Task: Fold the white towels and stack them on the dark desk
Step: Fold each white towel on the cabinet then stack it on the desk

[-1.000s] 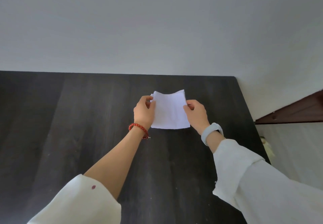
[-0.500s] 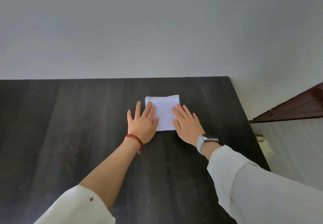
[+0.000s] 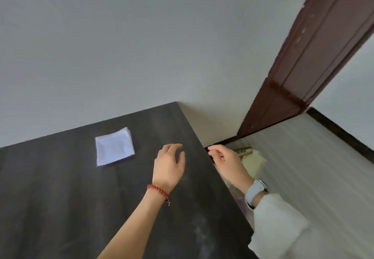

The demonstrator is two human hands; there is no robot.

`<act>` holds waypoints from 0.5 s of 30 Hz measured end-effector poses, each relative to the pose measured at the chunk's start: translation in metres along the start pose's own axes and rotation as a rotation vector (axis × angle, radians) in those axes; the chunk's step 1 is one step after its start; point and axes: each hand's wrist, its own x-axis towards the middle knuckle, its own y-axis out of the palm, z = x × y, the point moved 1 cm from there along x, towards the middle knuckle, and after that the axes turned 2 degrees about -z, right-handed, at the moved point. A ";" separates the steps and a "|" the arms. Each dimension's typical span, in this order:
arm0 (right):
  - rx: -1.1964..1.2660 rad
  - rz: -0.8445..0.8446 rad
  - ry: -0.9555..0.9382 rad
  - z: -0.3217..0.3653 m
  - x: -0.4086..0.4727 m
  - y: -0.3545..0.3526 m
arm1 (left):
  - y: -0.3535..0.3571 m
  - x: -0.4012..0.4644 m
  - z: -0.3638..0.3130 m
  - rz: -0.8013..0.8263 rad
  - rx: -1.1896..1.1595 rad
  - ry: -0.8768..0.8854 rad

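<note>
With one folded towel (image 3: 114, 146) lying flat on the desk (image 3: 60, 208) near its far edge, the step in hand looks like fetching the next towel from somewhere off the desk's right side. Neither hand holds anything: the left hand (image 3: 169, 164) hovers above the desk to the right of the towel, fingers loosely curled, and the right hand (image 3: 227, 162) hangs past the desk's right edge, fingers relaxed and slightly bent, above a pale object and a gold tube (image 3: 242, 151) on the floor. No further towel shows, so its place cannot be told. To do this well, the person should take the next towel by two corners so that it hangs open, and lay it down clear of the folded one, so that the stack's base is not dragged or rumpled.
</note>
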 end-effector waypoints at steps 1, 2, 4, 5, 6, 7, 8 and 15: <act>0.008 -0.043 0.027 -0.018 -0.021 -0.034 | 0.021 -0.013 -0.033 0.031 -0.021 0.046; 0.010 -0.084 0.055 -0.037 -0.045 -0.071 | 0.045 -0.028 -0.068 0.067 -0.045 0.089; 0.003 -0.185 0.116 -0.077 -0.097 -0.144 | 0.095 -0.063 -0.139 0.151 -0.100 0.156; -0.001 -0.245 0.153 -0.098 -0.128 -0.180 | 0.123 -0.084 -0.175 0.198 -0.125 0.197; -0.007 -0.297 0.199 -0.121 -0.160 -0.215 | 0.150 -0.107 -0.210 0.246 -0.150 0.244; -0.015 -0.345 0.253 -0.143 -0.194 -0.249 | 0.178 -0.131 -0.246 0.302 -0.176 0.296; -0.025 -0.391 0.312 -0.164 -0.228 -0.283 | 0.205 -0.156 -0.282 0.363 -0.206 0.354; -0.023 -0.801 0.738 -0.285 -0.451 -0.466 | 0.366 -0.319 -0.492 0.810 -0.266 0.726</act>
